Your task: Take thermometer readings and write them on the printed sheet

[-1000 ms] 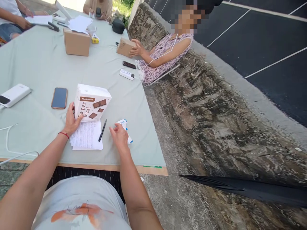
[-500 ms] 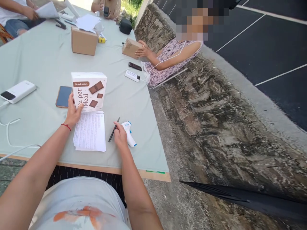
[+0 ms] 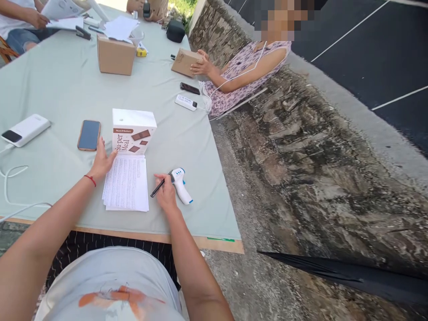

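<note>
My right grip (image 3: 166,191) is closed around a black pen (image 3: 156,189), just below the middle of the frame. The pen's long axis slants from lower left to upper right; its lower end juts out just beside the right edge of the printed sheets (image 3: 129,185), which lie to the left of this grip with their long sides running roughly up the frame. Whether that end is the writing tip, I can't tell. Of my two grips, the right is nearer to the sheets' lower right corner. On its other side, close against my knuckles, lies a white-and-blue infrared thermometer (image 3: 182,187), handle towards the lower right.

My left grip (image 3: 103,160) is spread and holds nothing, thumb by the lower left corner of the NutriMotion box (image 3: 134,129); I can't make out whether they touch. The box stands upright at the sheets' top edge.

Beyond my left fingers lies a smartphone (image 3: 89,135), and at the frame's left a white power bank (image 3: 26,130). The surface (image 3: 70,98) wears a pale green cloth. Towards the top stands a cardboard carton (image 3: 115,55); a co-worker's hands (image 3: 202,64) hold a smaller carton (image 3: 183,62). A stone wall (image 3: 267,151) runs down the right.
</note>
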Tool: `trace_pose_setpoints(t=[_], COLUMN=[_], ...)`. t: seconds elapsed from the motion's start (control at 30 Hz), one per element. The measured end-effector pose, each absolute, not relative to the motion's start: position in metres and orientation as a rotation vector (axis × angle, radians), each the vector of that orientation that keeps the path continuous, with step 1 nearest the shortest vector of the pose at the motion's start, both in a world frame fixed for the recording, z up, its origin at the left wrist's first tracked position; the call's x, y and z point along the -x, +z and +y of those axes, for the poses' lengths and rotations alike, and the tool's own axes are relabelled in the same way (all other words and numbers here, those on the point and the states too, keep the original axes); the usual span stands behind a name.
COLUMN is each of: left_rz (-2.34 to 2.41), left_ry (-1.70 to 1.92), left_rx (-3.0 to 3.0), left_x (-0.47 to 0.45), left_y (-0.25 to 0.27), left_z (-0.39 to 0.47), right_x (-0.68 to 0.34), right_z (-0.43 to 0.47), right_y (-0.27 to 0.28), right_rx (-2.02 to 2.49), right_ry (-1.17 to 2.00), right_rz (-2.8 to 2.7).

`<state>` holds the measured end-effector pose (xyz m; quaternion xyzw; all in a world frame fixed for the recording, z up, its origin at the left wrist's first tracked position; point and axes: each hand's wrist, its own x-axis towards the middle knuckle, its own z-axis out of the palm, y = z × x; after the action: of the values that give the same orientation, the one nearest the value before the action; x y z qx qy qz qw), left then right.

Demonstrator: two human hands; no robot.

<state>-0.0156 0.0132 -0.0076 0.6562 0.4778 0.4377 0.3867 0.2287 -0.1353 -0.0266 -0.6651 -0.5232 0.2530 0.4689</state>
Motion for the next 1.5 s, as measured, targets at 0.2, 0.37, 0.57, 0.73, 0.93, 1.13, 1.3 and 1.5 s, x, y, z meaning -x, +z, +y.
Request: trace_pose_setpoints(t=[0.2, 0.37, 0.57, 0.73, 0.93, 1.13, 1.3, 1.5], left_rz=[1.363, 1.328, 1.222, 1.188, 1.008, 1.068, 1.087, 1.544], left_ry=[0.853, 0.821, 0.656, 0.556, 0.423, 0.542, 0.627, 0.466], left_rx=[-1.445, -1.444, -2.048, -2.502, -2.614, -2.58, -2.433, -2.302], left_x=[0.027, 0.014, 0.022, 0.028, 0.055, 0.048, 0.039, 0.024], left_y=[0.008, 0.014, -0.008, -0.026, -0.017, -0.03, -0.018, 0.019], left_z=[-0.09, -0.117, -0.132, -0.141, -0.124, -0.142, -0.128, -0.038], right_x=[-0.212, -0.201, -0.205, -0.195, -0.18, -0.19, -0.207, -0.208], right_z=[-0.141, -0.14, -0.143, -0.152, -0.166, -0.159, -0.151, -0.11], right_y=[-0.029, -0.022, -0.017, -0.02, -0.026, -0.03, -0.03, -0.013], right_rx=[1.781, 1.845, 1.936, 1.911, 1.792, 1.709, 1.706, 1.505], right_ry=[0.535, 0.565, 0.642, 0.601, 0.622, 0.641, 0.592, 0.626], right_rz=[-1.436, -1.436, -1.346, -1.346, -1.344, -1.262, -1.255, -1.151])
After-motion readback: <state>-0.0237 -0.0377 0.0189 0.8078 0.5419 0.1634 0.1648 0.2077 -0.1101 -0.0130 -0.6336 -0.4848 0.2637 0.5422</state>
